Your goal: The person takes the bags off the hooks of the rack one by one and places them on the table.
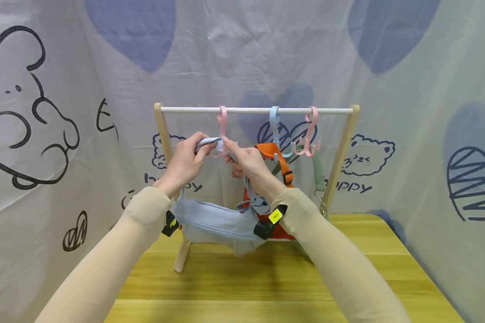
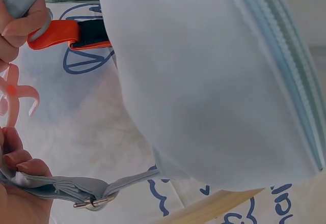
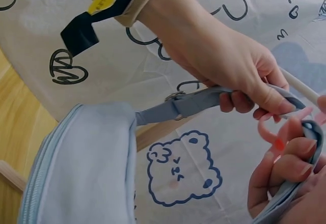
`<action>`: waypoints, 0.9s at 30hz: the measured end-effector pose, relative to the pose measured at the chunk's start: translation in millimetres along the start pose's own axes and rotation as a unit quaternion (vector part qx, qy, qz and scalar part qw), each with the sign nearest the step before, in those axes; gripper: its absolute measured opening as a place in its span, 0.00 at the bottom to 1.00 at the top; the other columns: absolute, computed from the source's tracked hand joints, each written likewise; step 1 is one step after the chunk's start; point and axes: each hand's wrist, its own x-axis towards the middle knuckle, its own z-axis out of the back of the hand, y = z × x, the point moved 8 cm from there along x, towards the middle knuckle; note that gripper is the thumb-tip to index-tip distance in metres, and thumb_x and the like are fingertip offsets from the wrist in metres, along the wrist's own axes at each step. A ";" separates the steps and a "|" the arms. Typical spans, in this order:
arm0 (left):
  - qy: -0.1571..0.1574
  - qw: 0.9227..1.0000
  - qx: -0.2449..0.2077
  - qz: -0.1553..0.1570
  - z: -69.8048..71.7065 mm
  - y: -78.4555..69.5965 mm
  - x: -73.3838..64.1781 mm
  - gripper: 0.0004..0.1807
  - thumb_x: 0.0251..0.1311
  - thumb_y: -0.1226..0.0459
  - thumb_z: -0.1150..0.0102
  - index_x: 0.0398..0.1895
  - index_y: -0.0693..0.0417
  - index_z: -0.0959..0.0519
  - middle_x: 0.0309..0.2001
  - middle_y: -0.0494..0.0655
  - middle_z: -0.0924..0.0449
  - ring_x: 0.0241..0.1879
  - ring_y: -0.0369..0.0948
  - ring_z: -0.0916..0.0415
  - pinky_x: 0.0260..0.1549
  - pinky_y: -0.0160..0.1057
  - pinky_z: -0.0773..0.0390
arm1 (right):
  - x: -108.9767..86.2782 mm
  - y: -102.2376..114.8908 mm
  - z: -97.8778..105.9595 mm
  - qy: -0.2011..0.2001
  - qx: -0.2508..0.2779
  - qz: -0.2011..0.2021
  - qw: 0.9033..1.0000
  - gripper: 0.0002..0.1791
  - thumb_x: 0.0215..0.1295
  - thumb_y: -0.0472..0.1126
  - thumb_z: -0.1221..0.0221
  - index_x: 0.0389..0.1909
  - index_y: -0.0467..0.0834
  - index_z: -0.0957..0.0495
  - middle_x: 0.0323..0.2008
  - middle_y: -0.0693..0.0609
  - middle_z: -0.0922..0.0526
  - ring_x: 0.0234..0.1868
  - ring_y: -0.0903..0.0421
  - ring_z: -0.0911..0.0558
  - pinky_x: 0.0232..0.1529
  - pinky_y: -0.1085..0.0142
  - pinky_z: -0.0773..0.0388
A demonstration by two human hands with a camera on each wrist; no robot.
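Observation:
A light blue shoulder bag (image 1: 214,220) hangs below both hands, its zipper running along the body. My left hand (image 1: 184,161) pinches its strap (image 3: 198,104) between thumb and fingers, left of the left pink hook (image 1: 223,119). On the hook's other side, my right hand (image 1: 248,163) grips another stretch of the same strap. The strap passes close over the hook's lower prongs, which are partly hidden by the fingers. In the left wrist view, a metal buckle (image 2: 94,202) shows on the strap near the left hand.
A white rail (image 1: 250,110) on wooden posts carries the hooks. An orange strap (image 1: 280,159) hangs at the blue hook (image 1: 274,123). A green strap (image 1: 318,172) hangs near the right pink hook (image 1: 312,128). Wooden table (image 1: 226,287) below; printed cloth (image 1: 226,54) behind and at both sides.

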 end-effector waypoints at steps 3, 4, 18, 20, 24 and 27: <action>0.004 1.000 0.003 0.003 0.1 -0.3 -0.1 0.11 0.75 0.60 0.49 0.47 0.60 0.25 0.40 0.58 0.19 0.31 0.46 0.32 0.33 0.40 0.31 | 0.5 1.7 1.5 0.002 -0.021 -0.023 1.000 0.27 0.69 0.64 0.43 0.24 0.46 0.22 0.11 0.56 0.41 0.17 0.56 0.44 0.32 0.66 0.33; 0.004 1.000 0.003 0.002 0.2 -0.6 0.2 0.11 0.75 0.60 0.49 0.47 0.60 0.25 0.40 0.58 0.18 0.31 0.46 0.31 0.33 0.41 0.30 | 0.8 2.6 1.8 0.003 -0.026 -0.029 0.999 0.27 0.69 0.65 0.43 0.24 0.45 0.22 0.12 0.56 0.40 0.18 0.56 0.44 0.32 0.66 0.34; -0.003 1.000 0.028 -0.005 0.1 -1.0 2.1 0.11 0.74 0.58 0.48 0.46 0.58 0.24 0.39 0.55 0.17 0.31 0.46 0.30 0.33 0.41 0.30 | 4.5 10.6 1.5 -0.006 -0.041 -0.072 0.997 0.24 0.67 0.59 0.37 0.21 0.44 0.24 0.10 0.57 0.44 0.15 0.59 0.49 0.26 0.65 0.45; 0.001 1.000 0.030 -0.005 0.0 -0.7 2.5 0.11 0.74 0.58 0.48 0.46 0.58 0.24 0.37 0.55 0.18 0.31 0.46 0.31 0.33 0.41 0.31 | 5.3 11.5 1.5 -0.007 -0.042 -0.073 0.996 0.24 0.67 0.58 0.37 0.20 0.44 0.25 0.11 0.57 0.44 0.15 0.58 0.49 0.26 0.65 0.45; 0.014 0.999 0.032 -0.006 0.5 -1.7 3.4 0.11 0.75 0.58 0.49 0.47 0.58 0.24 0.35 0.53 0.21 0.30 0.46 0.33 0.33 0.41 0.32 | 6.5 13.8 1.8 -0.009 -0.060 -0.066 0.996 0.24 0.68 0.56 0.37 0.17 0.44 0.26 0.11 0.56 0.44 0.16 0.57 0.47 0.28 0.64 0.42; 0.021 0.999 0.036 -0.005 2.1 -3.0 3.8 0.11 0.75 0.58 0.49 0.47 0.57 0.24 0.35 0.54 0.21 0.30 0.46 0.32 0.33 0.42 0.32 | 7.1 17.8 1.9 -0.013 -0.074 -0.049 0.996 0.22 0.68 0.52 0.37 0.18 0.43 0.24 0.10 0.57 0.43 0.16 0.56 0.45 0.29 0.64 0.38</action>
